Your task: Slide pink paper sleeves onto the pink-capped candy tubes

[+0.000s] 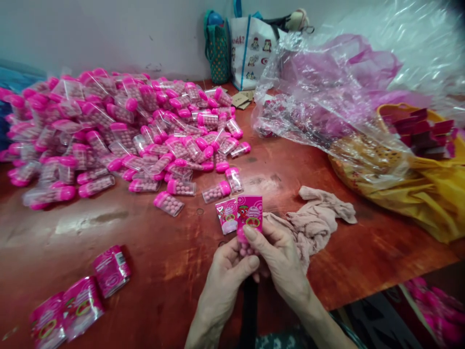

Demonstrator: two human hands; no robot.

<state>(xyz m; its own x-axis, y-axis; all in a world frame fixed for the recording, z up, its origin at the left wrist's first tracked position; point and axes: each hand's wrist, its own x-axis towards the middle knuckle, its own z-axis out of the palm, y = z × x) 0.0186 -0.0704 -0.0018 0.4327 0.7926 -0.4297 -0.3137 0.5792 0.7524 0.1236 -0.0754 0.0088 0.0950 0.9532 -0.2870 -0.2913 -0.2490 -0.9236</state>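
A reddish-brown wooden table with a glossy top (163, 252) spreads under everything. On its far left side lies a big heap of small clear plastic bottles with bright pink caps, filled with pink balls (119, 126). At the far right, a crumpled sheet of clear plastic film (316, 97) spreads partly over a yellow plastic basket (363, 160), which has dark red pieces inside. A white printed bag with blue edging (250, 53) stands by the wall, beside a green patterned pouch (218, 53). A crumpled pale pink cloth (319, 218) lies just right of the hands. Three pink printed packs (83, 301) lie at the near left.

Smaller still, a pink printed sleeve (250, 211) stands upright on the pink-capped bottle held in front of the person (246, 247). The left hand (227, 269) is closed on the bottle's lower part between thumb and fingers; the right hand (278, 252) pinches its upper part and the sleeve, thumb in front. Just left of the sleeve lies a small pink and white packet (227, 216).
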